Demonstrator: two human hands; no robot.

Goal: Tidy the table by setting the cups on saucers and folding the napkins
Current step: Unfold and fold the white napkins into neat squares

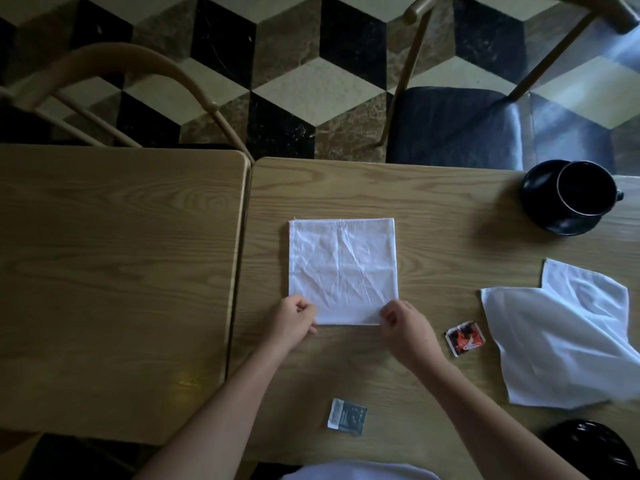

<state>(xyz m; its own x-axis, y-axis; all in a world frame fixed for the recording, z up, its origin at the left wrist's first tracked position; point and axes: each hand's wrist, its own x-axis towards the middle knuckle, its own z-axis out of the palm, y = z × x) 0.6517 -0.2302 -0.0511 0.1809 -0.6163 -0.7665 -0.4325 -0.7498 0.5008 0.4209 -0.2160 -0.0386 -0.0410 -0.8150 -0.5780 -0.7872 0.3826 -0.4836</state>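
A white napkin [342, 268], folded into a neat rectangle, lies flat in the middle of the wooden table [433, 202]. My left hand [292, 322] pinches its near left corner and my right hand [403, 327] pinches its near right corner. A second white napkin [561, 334] lies loose and rumpled at the right. At the far right a black cup [585, 188] stands on a black saucer [540, 206]. Another black dish [595, 448] shows partly at the near right edge.
A red sachet [464, 337] lies between the two napkins and a grey sachet [347, 416] lies near the front edge. A second table [114, 271] adjoins on the left. Chairs [457, 123] stand beyond the tables on a patterned tile floor.
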